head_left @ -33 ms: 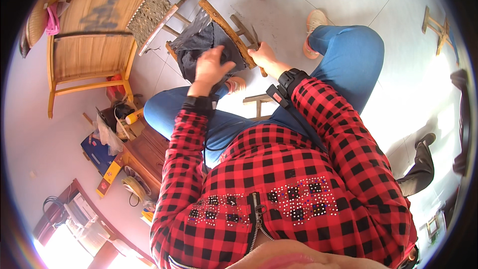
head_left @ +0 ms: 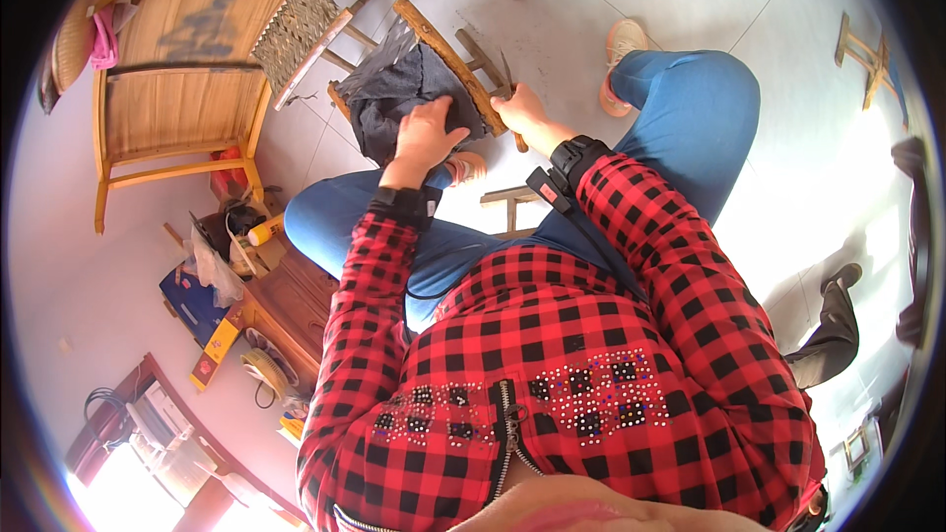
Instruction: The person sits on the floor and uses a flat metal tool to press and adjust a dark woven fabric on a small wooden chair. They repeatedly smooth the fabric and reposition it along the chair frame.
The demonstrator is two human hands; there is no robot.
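A small wooden stool (head_left: 431, 34) stands tilted in front of me, dark grey cloth (head_left: 394, 69) draped over its woven seat. My left hand (head_left: 424, 133) rests on that cloth with thumb apart and fingers slightly bent. At the near end of the stool's rough wooden rail, my right hand (head_left: 522, 110) has its fingers wrapped round the wood. Just behind, to the left, is another stool with a pale woven seat (head_left: 291, 30). Between my knees lies part of a wooden frame (head_left: 512, 195), mostly hidden.
A yellow wooden bench (head_left: 180, 113) with pink cloth (head_left: 104, 41) is at upper left, above a cluttered wooden cabinet (head_left: 286, 286). More stool frames (head_left: 867, 64) stand at the top and right. Another person's dark-trousered leg (head_left: 828, 330) shows at right.
My left hand has shifted a little to the right across the dark cloth. My right hand looks the same.
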